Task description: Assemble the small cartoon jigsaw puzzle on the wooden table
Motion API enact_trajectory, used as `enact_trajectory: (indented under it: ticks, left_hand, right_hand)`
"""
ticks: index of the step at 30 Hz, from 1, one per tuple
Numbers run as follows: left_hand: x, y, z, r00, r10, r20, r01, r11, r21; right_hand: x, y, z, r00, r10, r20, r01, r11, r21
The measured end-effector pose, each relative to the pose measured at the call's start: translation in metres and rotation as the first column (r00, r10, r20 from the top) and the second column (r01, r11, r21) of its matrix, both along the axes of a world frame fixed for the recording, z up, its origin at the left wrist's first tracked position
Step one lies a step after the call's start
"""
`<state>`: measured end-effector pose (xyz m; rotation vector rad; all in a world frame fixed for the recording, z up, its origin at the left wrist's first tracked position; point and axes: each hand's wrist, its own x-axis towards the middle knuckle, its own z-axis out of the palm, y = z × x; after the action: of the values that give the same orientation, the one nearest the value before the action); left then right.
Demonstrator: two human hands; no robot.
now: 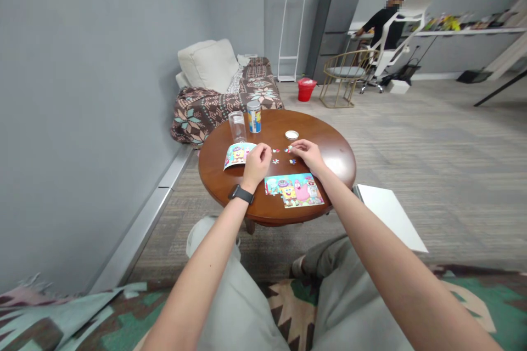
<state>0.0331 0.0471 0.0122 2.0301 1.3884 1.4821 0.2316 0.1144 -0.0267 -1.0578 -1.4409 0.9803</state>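
On the round wooden table (337, 159) lies a partly built cartoon jigsaw puzzle (293, 189) near my edge. A few loose puzzle pieces (284, 156) are scattered between my hands. My left hand (257, 163), with a black watch on the wrist, rests curled on the table beside a picture card (236, 154). My right hand (307, 154) pinches a small puzzle piece (290, 148) at its fingertips.
A clear plastic tube (237, 126), a printed can (254, 116) and a white lid (291, 134) stand at the table's far side. A sofa with cushions lies behind. A white board (391, 214) lies right of the table. Another person sits at a far desk.
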Motion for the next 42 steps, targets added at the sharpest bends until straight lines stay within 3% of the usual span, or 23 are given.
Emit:
enact_trajectory:
  ticks: [4,8,11,15,21,24,27,34,42]
  left_hand:
    - [-0.006,-0.022,0.015,0.999,0.027,0.029,-0.026,0.999,-0.029]
    - [-0.015,-0.051,0.021,0.992,-0.111,-0.066,0.092,0.964,-0.251]
    - [-0.021,-0.068,0.012,0.952,-0.252,-0.172,0.172,0.908,-0.382]
    - [-0.025,-0.08,-0.006,0.938,-0.28,-0.206,0.19,0.91,-0.369]
    - [-0.028,-0.081,-0.015,0.921,-0.34,-0.193,0.265,0.906,-0.331]
    - [-0.029,-0.08,-0.015,0.94,-0.306,-0.15,0.245,0.913,-0.326]
    - [-0.03,-0.078,-0.016,0.954,-0.271,-0.128,0.218,0.921,-0.323]
    - [-0.031,-0.078,-0.016,0.941,-0.302,-0.156,0.238,0.913,-0.331]
    - [-0.031,-0.076,-0.019,0.938,-0.313,-0.146,0.254,0.911,-0.324]
  right_hand:
    - [0.0,-0.004,0.004,1.0,0.009,-0.013,-0.009,1.0,-0.006]
    - [0.003,-0.006,0.004,1.0,-0.004,-0.029,0.003,0.999,-0.041]
    - [0.003,-0.008,0.007,0.998,-0.046,-0.043,0.044,0.997,-0.062]
    - [-0.003,-0.015,0.017,0.999,-0.042,-0.021,0.04,0.997,-0.066]
    - [-0.017,-0.056,0.032,0.992,0.051,0.114,-0.043,0.996,-0.079]
    - [-0.021,-0.083,0.03,0.972,0.147,0.181,-0.126,0.985,-0.121]
    - [-0.02,-0.101,0.024,0.949,0.153,0.276,-0.146,0.988,-0.047]
    - [-0.017,-0.111,0.02,0.948,0.103,0.3,-0.106,0.994,-0.008]
    - [-0.019,-0.118,0.026,0.863,0.215,0.458,-0.252,0.968,0.021]
